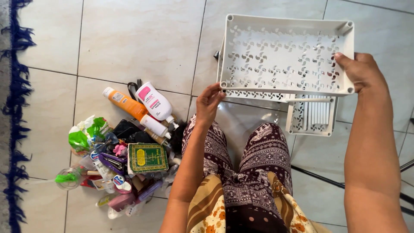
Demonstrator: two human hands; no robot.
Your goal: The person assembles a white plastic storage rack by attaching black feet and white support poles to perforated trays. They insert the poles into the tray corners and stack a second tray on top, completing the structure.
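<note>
Both hands grip a white perforated tray (286,54) above the floor (138,39): left hand (209,103) clamped on its near-left corner, right hand (360,71) on its right edge. It looks light and stiff, best held by the rim. Bottles (148,103) lie heaped at the left.

Matt white plastic tray (286,22), glossy smooth floor tiles (138,39), fringed cloth rug (15,108), glossy plastic bottles (154,102)
</note>
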